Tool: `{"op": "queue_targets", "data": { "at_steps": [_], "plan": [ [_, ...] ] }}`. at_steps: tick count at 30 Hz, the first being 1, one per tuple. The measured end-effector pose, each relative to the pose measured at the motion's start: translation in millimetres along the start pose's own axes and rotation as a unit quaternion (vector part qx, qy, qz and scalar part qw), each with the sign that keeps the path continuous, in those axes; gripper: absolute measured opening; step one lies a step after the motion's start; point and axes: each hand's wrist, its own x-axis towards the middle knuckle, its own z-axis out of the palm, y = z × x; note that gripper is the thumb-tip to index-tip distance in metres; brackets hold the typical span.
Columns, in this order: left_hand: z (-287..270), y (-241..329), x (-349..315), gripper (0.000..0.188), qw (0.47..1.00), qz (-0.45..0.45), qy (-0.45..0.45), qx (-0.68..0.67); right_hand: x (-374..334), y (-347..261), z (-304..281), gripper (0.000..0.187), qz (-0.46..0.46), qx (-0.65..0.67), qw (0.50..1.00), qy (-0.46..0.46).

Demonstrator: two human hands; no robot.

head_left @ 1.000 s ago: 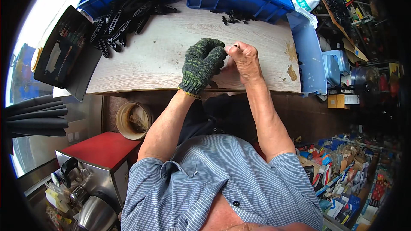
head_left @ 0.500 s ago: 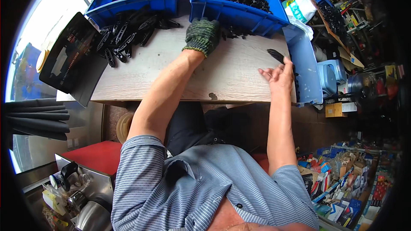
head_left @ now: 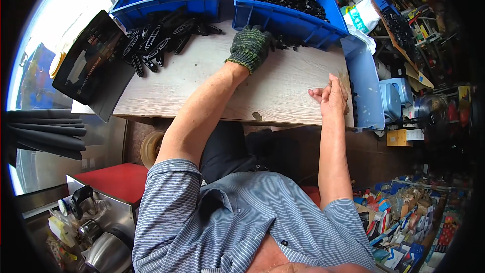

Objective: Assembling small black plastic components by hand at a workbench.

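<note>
My left hand (head_left: 250,49), in a dark green and black knitted glove, rests on the table by the front wall of the right blue bin (head_left: 283,19). Its fingers are curled, with the fingertips hidden beneath. Small black pieces (head_left: 287,43) lie scattered just right of the glove. My right hand (head_left: 331,97) is bare and hovers over the table's right edge, beside a light blue bin (head_left: 366,86). Its fingers are apart and nothing shows in them. Black elongated plastic parts (head_left: 156,38) with pale outlines lie heaped at the table's far left.
Another blue bin (head_left: 169,3) with black parts stands behind the heap. A dark curved panel (head_left: 83,63) leans at the left edge of the pale wooden table (head_left: 283,91). A white bag (head_left: 362,16) and blue containers (head_left: 391,96) stand on the right, before cluttered shelves.
The black elongated part held by my right hand is gone from its fingers and no longer shows there. My gloved left hand stays by the right blue bin. The whole view has shifted slightly.
</note>
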Motion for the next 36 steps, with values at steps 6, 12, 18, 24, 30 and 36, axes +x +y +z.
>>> {"op": "queue_targets", "data": {
  "at_steps": [6, 12, 18, 24, 30, 36],
  "plan": [
    [-9.8, 5.7, -19.7, 0.017, 0.999, -0.018, -0.031, -0.018, -11.1, 3.1, 13.5, 0.021, -0.01, -0.017, 0.999, -0.037],
    [-23.7, 4.8, -39.2, 0.024, 0.878, -0.231, -0.06, -0.416, -22.0, 15.9, 39.2, 0.02, 0.022, -0.034, 0.989, -0.145],
    [-46.3, 51.3, -57.6, 0.017, 0.65, -0.336, -0.157, -0.663, -31.3, 28.8, 62.3, 0.022, -0.016, -0.083, 0.959, -0.272],
    [-42.5, 75.8, -73.5, 0.024, 0.689, -0.293, -0.113, -0.654, -34.6, 35.4, 61.4, 0.019, -0.048, -0.069, 0.965, -0.249],
    [-30.5, 82.0, -75.8, 0.026, 0.659, -0.35, -0.021, -0.665, -37.4, 32.9, 58.5, 0.023, -0.064, -0.113, 0.964, -0.232],
    [-30.5, 74.8, -78.3, 0.023, 0.643, -0.358, -0.002, -0.677, -37.7, 32.4, 59.3, 0.026, -0.059, -0.07, 0.963, -0.253]
  ]
}}
